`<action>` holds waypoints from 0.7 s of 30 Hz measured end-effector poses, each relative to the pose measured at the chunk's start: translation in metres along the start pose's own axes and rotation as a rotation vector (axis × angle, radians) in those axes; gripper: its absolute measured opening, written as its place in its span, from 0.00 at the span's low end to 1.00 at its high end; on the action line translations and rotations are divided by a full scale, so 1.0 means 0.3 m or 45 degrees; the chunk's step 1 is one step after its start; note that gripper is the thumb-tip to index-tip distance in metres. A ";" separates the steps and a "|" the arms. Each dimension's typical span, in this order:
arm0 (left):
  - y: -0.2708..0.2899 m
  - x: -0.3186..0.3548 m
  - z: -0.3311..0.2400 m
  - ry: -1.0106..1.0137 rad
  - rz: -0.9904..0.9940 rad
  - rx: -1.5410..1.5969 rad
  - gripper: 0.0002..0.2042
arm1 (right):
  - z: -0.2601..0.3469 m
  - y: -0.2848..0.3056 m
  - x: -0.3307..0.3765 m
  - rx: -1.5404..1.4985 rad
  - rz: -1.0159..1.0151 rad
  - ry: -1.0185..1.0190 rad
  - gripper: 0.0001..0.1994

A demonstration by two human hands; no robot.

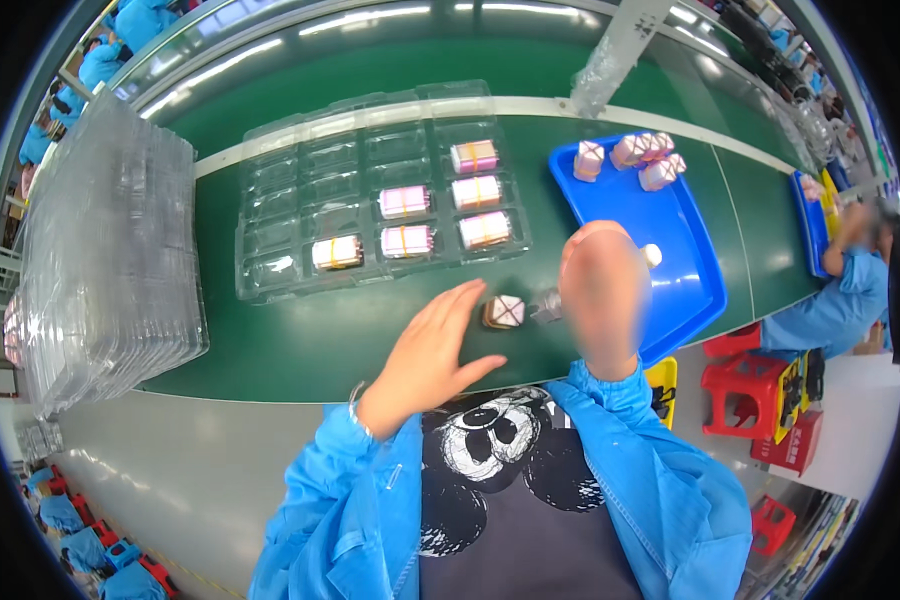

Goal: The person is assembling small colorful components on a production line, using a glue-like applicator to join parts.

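Note:
My left hand (430, 345) rests over the green bench, fingers stretched and thumb apart, holding nothing. Just beyond its fingertips stands a small white block-like bundle (504, 311) with crossed bands. My right hand (605, 295) is smeared by motion over the left edge of the blue tray (690, 300); its fingers are hard to make out. A small whitish piece (652, 255) shows beside it, and I cannot tell whether the hand touches it. Between the hands lies a blurred greyish item (547, 305). Banded pink-and-white bundles (406, 240) sit in some compartments of the clear plastic tray (270, 270).
A tall stack of clear plastic trays (110, 260) stands at the left. Several banded bundles (658, 172) lie at the blue tray's far end. A metal post (620, 55) rises behind. At the right, a co-worker's blue sleeve (850, 300) is near red stools (740, 390).

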State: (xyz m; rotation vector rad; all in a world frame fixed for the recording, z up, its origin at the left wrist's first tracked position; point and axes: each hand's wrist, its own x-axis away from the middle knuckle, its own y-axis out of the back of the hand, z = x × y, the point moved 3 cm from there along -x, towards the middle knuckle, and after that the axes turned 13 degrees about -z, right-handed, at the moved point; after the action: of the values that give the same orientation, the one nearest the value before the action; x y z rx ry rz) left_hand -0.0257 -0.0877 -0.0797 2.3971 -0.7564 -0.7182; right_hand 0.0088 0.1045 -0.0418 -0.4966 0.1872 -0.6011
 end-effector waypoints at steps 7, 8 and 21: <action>-0.128 -0.028 0.065 0.129 -0.109 0.299 0.22 | 0.011 0.048 0.077 0.043 0.013 0.073 0.11; -0.132 -0.014 0.069 0.129 -0.137 0.282 0.21 | 0.003 0.061 0.089 0.008 0.050 0.119 0.11; -0.132 0.043 0.061 0.156 -0.294 0.169 0.20 | -0.053 -0.016 0.091 0.108 0.165 0.194 0.13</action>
State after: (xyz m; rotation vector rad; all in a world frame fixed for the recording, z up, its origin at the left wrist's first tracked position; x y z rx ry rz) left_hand -0.0139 -0.0734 -0.1214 2.6518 -0.4960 -0.6191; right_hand 0.0237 0.0789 -0.0538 -0.3535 0.3349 -0.5176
